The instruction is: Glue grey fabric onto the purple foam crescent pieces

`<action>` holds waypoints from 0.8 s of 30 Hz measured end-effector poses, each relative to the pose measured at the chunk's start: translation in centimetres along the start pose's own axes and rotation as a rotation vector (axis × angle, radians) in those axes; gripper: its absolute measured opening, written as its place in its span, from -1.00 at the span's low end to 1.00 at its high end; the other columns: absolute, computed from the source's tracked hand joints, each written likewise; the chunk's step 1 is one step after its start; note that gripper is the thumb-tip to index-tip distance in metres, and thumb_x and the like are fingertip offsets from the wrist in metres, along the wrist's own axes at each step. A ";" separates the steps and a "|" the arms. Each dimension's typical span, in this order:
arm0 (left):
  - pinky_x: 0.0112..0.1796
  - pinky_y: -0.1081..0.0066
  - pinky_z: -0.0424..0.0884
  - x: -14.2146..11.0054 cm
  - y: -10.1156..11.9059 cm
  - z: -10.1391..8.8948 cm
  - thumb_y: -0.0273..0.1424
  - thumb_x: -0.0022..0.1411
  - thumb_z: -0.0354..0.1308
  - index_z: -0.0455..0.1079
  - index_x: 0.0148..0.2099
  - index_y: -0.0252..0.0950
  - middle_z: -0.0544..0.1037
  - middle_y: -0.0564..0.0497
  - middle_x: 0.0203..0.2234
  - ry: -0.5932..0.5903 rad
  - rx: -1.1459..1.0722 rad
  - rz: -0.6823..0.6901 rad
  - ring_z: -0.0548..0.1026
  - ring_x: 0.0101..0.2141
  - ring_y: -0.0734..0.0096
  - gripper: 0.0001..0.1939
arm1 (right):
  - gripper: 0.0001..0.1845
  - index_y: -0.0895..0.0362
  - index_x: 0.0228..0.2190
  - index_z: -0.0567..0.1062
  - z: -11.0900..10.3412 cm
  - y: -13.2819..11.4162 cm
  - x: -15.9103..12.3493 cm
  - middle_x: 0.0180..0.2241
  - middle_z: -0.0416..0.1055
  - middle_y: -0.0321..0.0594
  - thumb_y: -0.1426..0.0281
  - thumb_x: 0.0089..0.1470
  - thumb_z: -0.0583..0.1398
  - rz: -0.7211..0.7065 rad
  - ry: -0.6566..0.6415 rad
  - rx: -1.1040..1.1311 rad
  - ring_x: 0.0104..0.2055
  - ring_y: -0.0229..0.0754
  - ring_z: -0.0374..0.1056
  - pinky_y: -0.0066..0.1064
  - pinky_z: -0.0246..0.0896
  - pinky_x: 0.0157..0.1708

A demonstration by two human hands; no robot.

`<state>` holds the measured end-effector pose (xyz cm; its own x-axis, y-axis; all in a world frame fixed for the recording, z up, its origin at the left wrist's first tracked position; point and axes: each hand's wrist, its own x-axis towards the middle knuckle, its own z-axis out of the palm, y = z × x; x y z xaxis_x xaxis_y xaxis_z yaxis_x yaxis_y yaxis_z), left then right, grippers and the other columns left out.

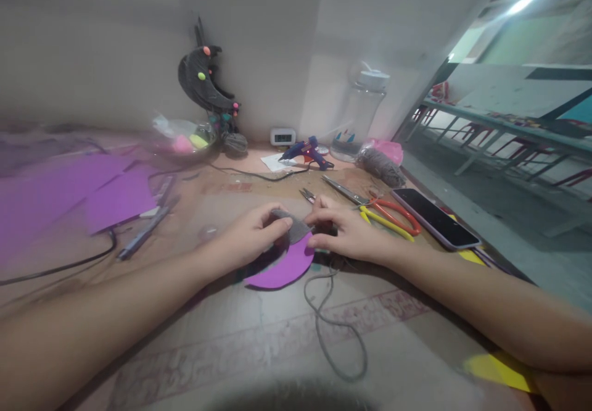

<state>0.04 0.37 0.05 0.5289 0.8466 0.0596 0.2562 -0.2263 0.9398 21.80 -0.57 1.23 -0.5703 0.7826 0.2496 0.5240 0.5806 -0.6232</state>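
Note:
A purple crescent-shaped piece (283, 269), its upper part wrapped in grey yarn (298, 231), is held between both hands over the table. My left hand (259, 233) pinches the wrapped end between thumb and fingers. On the other side, my right hand (340, 229) has its thumb and fingers closed at the edge of the crescent, beside the wrapping. A loose grey strand (333, 321) trails from below my right hand and loops on the table. Part of the yarn near the right fingers is hidden.
Scissors with orange handles (398, 210), yellow-handled pliers (386, 224) and a phone (437, 218) lie to the right. Behind are a glue gun (308, 152), grey yarn skein (382, 167), bottle (358, 115) and small clock (282, 136). Purple sheets (118, 198) lie left.

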 end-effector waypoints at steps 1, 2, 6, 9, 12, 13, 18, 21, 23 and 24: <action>-0.49 0.47 0.22 0.0 0.0 0.0 -0.29 0.26 0.02 0.28 -0.35 -0.25 0.38 0.12 -0.57 0.001 0.002 0.001 0.34 -0.52 0.48 -0.83 | -0.76 0.12 -0.29 0.55 0.1 -0.2 0.0 -0.36 0.20 -0.29 0.22 0.04 0.30 0.002 -0.007 0.006 -0.28 -0.22 0.22 -0.40 0.16 -0.26; -0.50 0.47 0.21 0.0 0.0 0.0 -0.29 0.26 0.02 0.28 -0.35 -0.25 0.38 0.12 -0.56 -0.002 0.001 -0.005 0.34 -0.52 0.48 -0.83 | -0.79 0.12 -0.31 0.55 0.2 -0.3 0.1 -0.38 0.20 -0.29 0.25 0.05 0.29 0.002 -0.010 0.015 -0.28 -0.22 0.22 -0.40 0.15 -0.26; -0.55 0.47 0.16 0.0 -0.2 0.0 -0.24 0.26 0.01 0.28 -0.32 -0.24 0.38 0.13 -0.58 -0.021 -0.014 -0.037 0.32 -0.56 0.48 -0.81 | -0.84 0.14 -0.39 0.55 0.4 -0.5 0.2 -0.45 0.20 -0.31 0.30 0.10 0.24 0.030 -0.008 0.059 -0.33 -0.24 0.21 -0.40 0.11 -0.32; -0.53 0.47 0.19 0.1 -0.4 0.0 -0.22 0.26 0.02 0.29 -0.33 -0.25 0.39 0.12 -0.57 -0.014 -0.023 -0.015 0.33 -0.54 0.47 -0.79 | -0.81 0.14 -0.44 0.53 0.4 -0.3 0.2 -0.46 0.21 -0.32 0.29 0.11 0.23 0.058 0.002 0.071 -0.34 -0.25 0.20 -0.40 0.08 -0.33; -0.51 0.48 0.20 0.2 -0.4 0.0 -0.18 0.25 0.04 0.30 -0.35 -0.27 0.39 0.11 -0.57 0.016 -0.016 0.016 0.32 -0.53 0.48 -0.73 | -0.79 0.15 -0.47 0.51 0.5 0.0 0.2 -0.48 0.21 -0.32 0.29 0.12 0.21 0.069 0.023 0.097 -0.35 -0.25 0.20 -0.40 0.08 -0.33; -0.51 0.48 0.20 0.3 -0.4 0.0 -0.17 0.25 0.04 0.31 -0.35 -0.28 0.39 0.11 -0.56 0.023 -0.011 0.024 0.32 -0.53 0.48 -0.72 | -0.79 0.15 -0.47 0.51 0.5 0.1 0.2 -0.48 0.21 -0.32 0.29 0.12 0.21 0.064 0.027 0.101 -0.35 -0.25 0.20 -0.39 0.08 -0.33; -0.46 0.46 0.26 0.2 -0.4 0.0 -0.15 0.23 0.06 0.37 -0.32 -0.29 0.43 0.07 -0.52 0.054 0.051 0.041 0.35 -0.48 0.44 -0.71 | -0.79 0.15 -0.48 0.50 0.7 0.2 0.3 -0.50 0.23 -0.32 0.31 0.13 0.20 0.022 0.027 0.064 -0.35 -0.24 0.22 -0.35 0.15 -0.24; -0.49 0.46 0.23 0.1 -0.3 0.1 -0.16 0.22 0.06 0.36 -0.36 -0.28 0.42 0.08 -0.55 0.056 0.089 0.018 0.34 -0.51 0.43 -0.71 | -0.78 0.13 -0.48 0.50 0.8 0.1 0.3 -0.50 0.23 -0.32 0.30 0.15 0.20 0.015 0.025 0.035 -0.35 -0.23 0.24 -0.32 0.19 -0.19; -0.51 0.47 0.22 0.1 -0.2 0.1 -0.17 0.22 0.06 0.36 -0.37 -0.28 0.41 0.09 -0.56 0.047 0.090 0.008 0.33 -0.53 0.44 -0.72 | -0.77 0.12 -0.48 0.49 0.8 0.0 0.3 -0.49 0.24 -0.32 0.29 0.15 0.19 0.009 0.033 0.027 -0.35 -0.23 0.25 -0.32 0.20 -0.19; -0.51 0.47 0.21 0.0 -0.2 0.1 -0.17 0.22 0.06 0.35 -0.37 -0.28 0.41 0.09 -0.57 0.044 0.087 0.006 0.33 -0.53 0.45 -0.72 | -0.76 0.12 -0.49 0.48 0.9 0.0 0.3 -0.50 0.24 -0.32 0.28 0.15 0.18 0.010 0.038 0.022 -0.36 -0.23 0.25 -0.32 0.20 -0.19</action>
<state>0.12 0.39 -0.17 0.4949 0.8651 0.0813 0.3236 -0.2703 0.9068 21.09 -0.54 0.68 -0.5402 0.7966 0.2714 0.5153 0.5681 -0.6416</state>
